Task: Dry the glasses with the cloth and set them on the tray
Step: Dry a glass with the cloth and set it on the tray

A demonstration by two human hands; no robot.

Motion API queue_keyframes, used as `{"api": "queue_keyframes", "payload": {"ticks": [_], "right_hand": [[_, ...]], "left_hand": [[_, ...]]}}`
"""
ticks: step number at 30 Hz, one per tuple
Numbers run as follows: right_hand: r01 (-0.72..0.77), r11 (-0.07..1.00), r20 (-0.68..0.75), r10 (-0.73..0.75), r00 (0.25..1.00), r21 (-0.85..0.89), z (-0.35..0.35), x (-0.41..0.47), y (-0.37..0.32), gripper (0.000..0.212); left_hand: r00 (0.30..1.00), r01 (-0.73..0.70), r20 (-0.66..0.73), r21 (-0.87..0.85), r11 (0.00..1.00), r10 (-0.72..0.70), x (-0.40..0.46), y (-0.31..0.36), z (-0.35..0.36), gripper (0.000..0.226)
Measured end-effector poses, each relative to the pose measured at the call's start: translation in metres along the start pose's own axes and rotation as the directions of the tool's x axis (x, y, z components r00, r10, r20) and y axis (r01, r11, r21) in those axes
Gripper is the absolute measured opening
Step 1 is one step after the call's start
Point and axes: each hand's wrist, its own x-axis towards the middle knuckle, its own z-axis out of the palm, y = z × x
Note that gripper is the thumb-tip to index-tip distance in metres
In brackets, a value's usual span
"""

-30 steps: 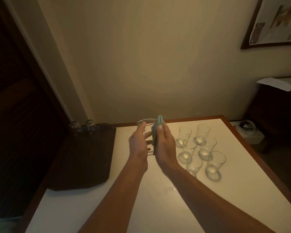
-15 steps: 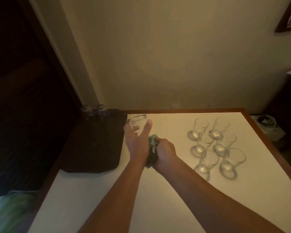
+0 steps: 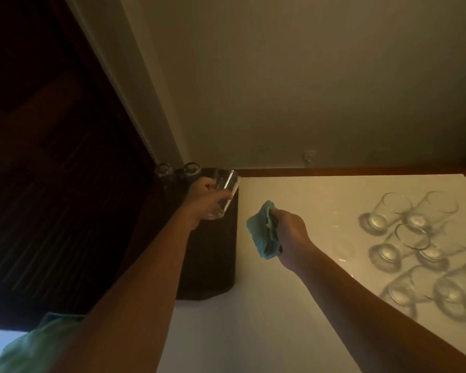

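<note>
My left hand (image 3: 203, 199) grips a clear glass (image 3: 226, 188) and holds it over the far right part of the dark tray (image 3: 213, 265). Two glasses (image 3: 176, 169) stand at the tray's far edge. My right hand (image 3: 289, 232) holds a bunched teal cloth (image 3: 261, 231) above the white table, right of the tray. Several more glasses (image 3: 414, 246) stand grouped on the table at the right.
The white table (image 3: 280, 332) has a wooden rim and meets a beige wall at the back. A dark doorway or cabinet fills the left side. A wall socket (image 3: 308, 156) sits just above the table's far edge.
My left hand has carried the glass left from over the table to over the tray. My right hand has drawn away from the glass with the cloth. The view has swung left.
</note>
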Motion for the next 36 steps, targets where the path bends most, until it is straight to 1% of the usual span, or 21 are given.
{"api": "queue_keyframes", "payload": {"ticks": [3,5,6,8,10,12,14,17,20,24,26,28,30,32,33,34,36], "right_hand": [[0.013,1.0,-0.054,-0.014,0.998,-0.023,0.011,0.031,0.005,0.023],[0.017,1.0,-0.078,-0.019,0.997,-0.02,0.015,0.048,0.013,0.024],[0.017,1.0,-0.092,-0.019,0.996,-0.021,0.017,0.057,0.018,0.024],[0.011,0.999,-0.127,-0.015,0.992,-0.034,0.018,0.071,0.029,0.025],[-0.003,0.999,-0.147,-0.003,0.989,-0.044,0.016,0.077,0.037,0.026],[-0.004,0.999,-0.163,-0.004,0.987,-0.05,0.014,0.085,0.044,0.027],[-0.004,0.998,-0.177,-0.006,0.984,-0.057,0.012,0.091,0.049,0.027],[0.005,0.999,-0.197,-0.015,0.98,-0.051,0.01,0.097,0.053,0.029],[0.007,0.999,-0.204,-0.017,0.979,-0.052,0.008,0.1,0.055,0.029],[0.001,0.999,-0.218,-0.012,0.976,-0.051,0.005,0.103,0.055,0.028],[-0.008,0.999,-0.222,-0.002,0.975,-0.045,0.001,0.104,0.057,0.028],[-0.01,0.999,-0.22,0.003,0.975,-0.033,-0.006,0.104,0.06,0.029],[-0.01,1.0,-0.219,0.006,0.976,-0.015,-0.017,0.103,0.065,0.029],[-0.017,1.0,-0.227,0.02,0.974,0.015,-0.031,0.1,0.068,0.03],[-0.021,0.999,-0.232,0.029,0.972,0.036,-0.042,0.097,0.068,0.03],[-0.029,0.998,-0.233,0.041,0.972,0.056,-0.05,0.095,0.07,0.029],[-0.044,0.994,-0.235,0.066,0.97,0.098,-0.076,0.087,0.072,0.026]], "left_hand": [[0.993,-0.093,-0.051,0.264,0.96,0.11,0.056,0.002,-0.019,0.042],[0.984,-0.153,-0.02,0.407,0.901,0.177,0.092,0.004,-0.023,0.044],[0.979,-0.186,0.019,0.487,0.853,0.203,0.108,0.005,-0.022,0.044],[0.967,-0.248,0.12,0.654,0.715,0.226,0.137,0.008,-0.017,0.043],[0.956,-0.29,0.213,0.767,0.573,0.2,0.157,0.011,-0.009,0.05],[0.949,-0.315,0.278,0.83,0.46,0.147,0.175,0.013,0.0,0.053],[0.939,-0.342,0.327,0.857,0.385,0.107,0.188,0.013,0.008,0.051],[0.928,-0.367,0.365,0.87,0.328,0.071,0.202,0.01,0.015,0.052],[0.924,-0.376,0.379,0.872,0.315,0.053,0.21,0.009,0.019,0.052],[0.921,-0.387,0.381,0.869,0.31,0.082,0.218,0.011,0.02,0.053],[0.925,-0.378,0.374,0.881,0.286,0.071,0.218,0.012,0.021,0.062],[0.935,-0.353,0.35,0.909,0.22,0.053,0.214,0.012,0.022,0.078],[0.939,-0.34,0.332,0.933,0.117,0.086,0.204,0.015,0.025,0.09],[0.931,-0.343,0.33,0.937,0.067,0.158,0.187,0.02,0.034,0.092],[0.92,-0.355,0.336,0.932,0.068,0.201,0.174,0.023,0.044,0.088],[0.907,-0.372,0.342,0.924,0.09,0.245,0.16,0.024,0.054,0.082],[0.873,-0.436,0.362,0.879,0.193,0.326,0.127,0.021,0.084,0.071]]}}
